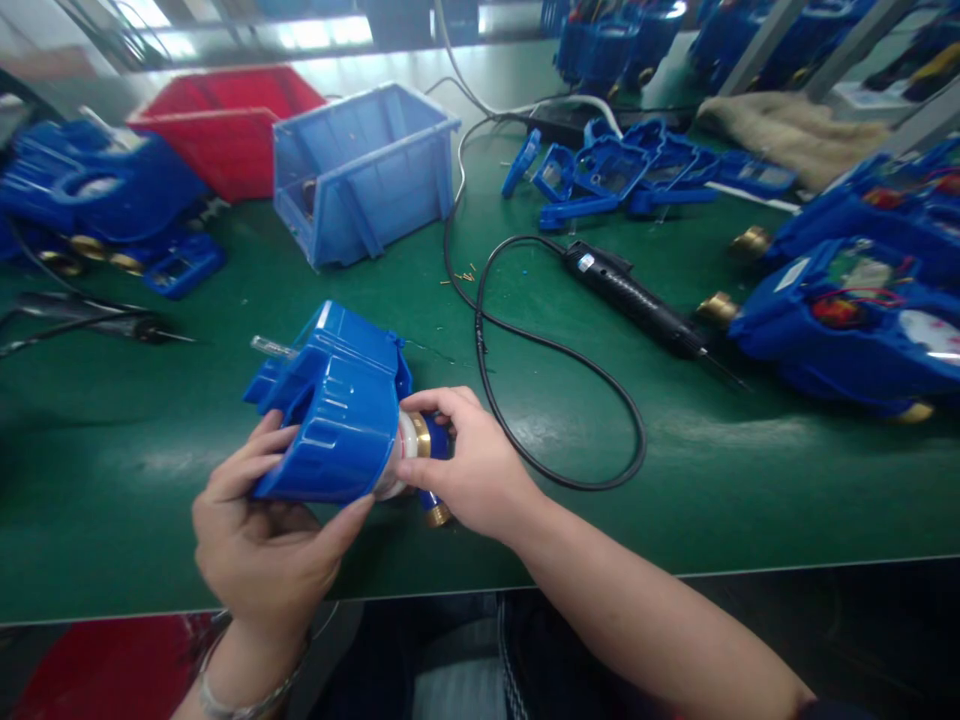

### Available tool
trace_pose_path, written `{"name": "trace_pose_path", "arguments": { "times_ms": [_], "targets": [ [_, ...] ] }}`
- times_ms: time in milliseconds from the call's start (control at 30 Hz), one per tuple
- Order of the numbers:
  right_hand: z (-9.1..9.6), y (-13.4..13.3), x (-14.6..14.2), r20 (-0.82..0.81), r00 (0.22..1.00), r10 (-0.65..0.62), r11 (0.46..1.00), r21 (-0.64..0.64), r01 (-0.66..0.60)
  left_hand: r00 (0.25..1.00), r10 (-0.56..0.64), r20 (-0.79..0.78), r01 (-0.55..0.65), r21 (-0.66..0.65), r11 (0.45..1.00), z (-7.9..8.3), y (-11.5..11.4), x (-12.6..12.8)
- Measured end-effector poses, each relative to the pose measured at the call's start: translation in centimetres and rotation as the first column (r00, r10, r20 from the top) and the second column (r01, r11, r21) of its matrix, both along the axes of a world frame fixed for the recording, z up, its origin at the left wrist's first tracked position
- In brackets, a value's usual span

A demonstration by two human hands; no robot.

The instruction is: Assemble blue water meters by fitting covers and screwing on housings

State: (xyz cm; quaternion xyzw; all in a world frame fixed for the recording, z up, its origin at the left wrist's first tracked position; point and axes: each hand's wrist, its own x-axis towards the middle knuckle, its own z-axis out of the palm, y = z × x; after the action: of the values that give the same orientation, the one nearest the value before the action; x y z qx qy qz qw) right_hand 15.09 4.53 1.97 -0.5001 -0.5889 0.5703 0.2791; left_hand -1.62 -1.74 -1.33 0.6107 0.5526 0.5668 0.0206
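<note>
Gripping blue housing (341, 410) w/ L hand (259, 550), R hand (476, 465) pinching white collar (408, 436).

A person's left hand (259, 555) cradles a blue housing (341, 400), left of center in the frame, as the right hand (484, 470) grips the white collar (407, 440) at its side over a green worktop (712, 510). A black electric screwdriver (637, 300) lies right of center; red (210, 150) and light-blue bins (390, 205) stand upper left.
</note>
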Motion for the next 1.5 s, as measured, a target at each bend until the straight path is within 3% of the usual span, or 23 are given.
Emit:
{"name": "trace_pose_path", "arguments": {
  "times_ms": [133, 333, 567, 800, 1100, 1167, 1333, 1500],
  "targets": [
    [0.2, -0.3, -0.6, 0.028, 0.999, -0.020, 1.000, 0.009, 0.020, 1.000, 0.017, 0.022, -0.017, -0.019, 1.000, -0.3, 0.0, -0.1],
    [-0.5, 0.3, 0.4, -0.094, 0.982, 0.163, 0.985, 0.075, -0.157, 0.999, 0.038, 0.035, -0.037, -0.019, 0.999, 0.0, 0.1, 0.2],
    [-0.5, 0.3, -0.2, -0.026, 0.999, 0.040, 0.997, 0.071, -0.038, 0.999, 0.019, -0.032, -0.019, 0.013, 1.000, 0.1, 0.5, 0.3],
    [-0.8, 1.0, 0.9, -0.139, 0.977, 0.164, 0.984, 0.090, -0.152, 0.999, 0.037, 0.002, -0.037, -0.020, 0.999, 0.3, 0.4, 0.6],
    [-0.6, 0.9, -0.2, -0.017, 0.998, 0.061, 0.993, 0.098, -0.059, 1.000, 0.000, -0.019, 0.000, 0.019, 1.000, 0.1, 0.5, 0.3],
    [-0.5, 1.0, 0.1, 0.016, 0.995, 0.094, 0.986, 0.136, -0.096, 1.000, -0.001, -0.008, 0.001, 0.023, 1.000, 0.0, 0.4, 0.2],
    [-0.4, 1.4, 1.0, -0.077, 0.973, 0.217, 0.971, 0.116, -0.207, 1.000, 0.007, 0.031, -0.007, -0.012, 1.000, 0.0, 0.4, 0.4],
    [-0.5, 1.0, 0.3, -0.015, 0.993, 0.118, 0.986, 0.122, -0.115, 1.000, 0.016, 0.014, -0.016, -0.007, 1.000, -0.1, 0.6, 0.4]
  ]
}}
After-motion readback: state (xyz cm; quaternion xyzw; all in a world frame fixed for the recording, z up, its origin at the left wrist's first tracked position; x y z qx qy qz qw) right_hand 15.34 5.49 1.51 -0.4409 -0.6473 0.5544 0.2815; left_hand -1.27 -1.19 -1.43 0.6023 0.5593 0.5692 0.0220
